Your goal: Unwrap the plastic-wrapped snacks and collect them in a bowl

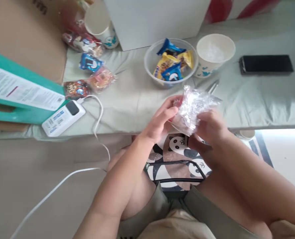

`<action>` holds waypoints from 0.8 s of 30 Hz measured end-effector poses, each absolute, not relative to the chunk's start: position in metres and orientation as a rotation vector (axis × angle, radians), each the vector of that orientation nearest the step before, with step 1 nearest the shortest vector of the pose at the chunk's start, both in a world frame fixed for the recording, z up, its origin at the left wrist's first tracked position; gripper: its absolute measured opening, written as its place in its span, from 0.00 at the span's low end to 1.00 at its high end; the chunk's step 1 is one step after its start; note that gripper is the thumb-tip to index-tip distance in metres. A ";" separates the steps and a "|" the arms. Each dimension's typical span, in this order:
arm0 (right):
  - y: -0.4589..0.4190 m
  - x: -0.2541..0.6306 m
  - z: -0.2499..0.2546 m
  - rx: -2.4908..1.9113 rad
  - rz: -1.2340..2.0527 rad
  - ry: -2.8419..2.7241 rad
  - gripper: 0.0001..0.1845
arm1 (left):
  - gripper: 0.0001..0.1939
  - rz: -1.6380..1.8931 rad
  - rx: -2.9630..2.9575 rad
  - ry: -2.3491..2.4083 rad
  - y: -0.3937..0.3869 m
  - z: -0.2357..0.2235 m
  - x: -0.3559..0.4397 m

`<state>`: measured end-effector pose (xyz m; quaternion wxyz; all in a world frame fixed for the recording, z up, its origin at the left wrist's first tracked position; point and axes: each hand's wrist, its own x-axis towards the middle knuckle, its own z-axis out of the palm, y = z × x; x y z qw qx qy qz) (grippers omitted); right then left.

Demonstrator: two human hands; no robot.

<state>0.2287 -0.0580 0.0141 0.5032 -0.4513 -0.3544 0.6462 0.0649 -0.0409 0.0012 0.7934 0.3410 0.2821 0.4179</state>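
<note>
A crinkled, shiny wrapper, clear or silvery, is between my hands at the front edge of the table. My left hand grips its left side, fingers closed, with a bit of something red showing near the fingertips. On the right side, my right hand pinches the wrapper and is slightly blurred. What lies inside or under the wrapper is hidden. Just beyond stands a clear plastic bowl of blue and yellow snack packets. Beside it is a paper cup with clear plastic inside. A slim metallic tool lies partly hidden behind the wrapper.
A black phone lies at the right. To the left are several wrapped snacks, another paper cup, a white power strip with a cable, and a green box. A white box stands at the back.
</note>
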 end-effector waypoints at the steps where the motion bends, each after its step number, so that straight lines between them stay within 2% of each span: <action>1: -0.056 0.233 0.009 -1.047 1.545 -0.853 0.16 | 0.30 0.902 0.771 0.618 -0.042 -0.002 0.069; 4: -0.052 0.249 -0.001 -1.040 1.413 -1.008 0.23 | 0.32 0.903 0.847 0.673 -0.037 -0.013 0.079; 9: -0.049 0.285 -0.008 -1.231 1.005 -1.589 0.33 | 0.34 0.988 0.904 0.812 -0.023 -0.028 0.092; 16: -0.031 0.322 -0.018 -1.665 0.495 -1.754 0.23 | 0.41 1.164 1.332 1.166 0.007 -0.038 0.075; 20: -0.023 0.321 -0.029 -1.788 0.362 -1.866 0.22 | 0.40 1.140 1.688 1.212 0.017 -0.041 0.070; 24: -0.021 0.313 -0.025 -1.875 0.316 -1.958 0.15 | 0.38 1.112 1.786 1.264 0.013 -0.041 0.074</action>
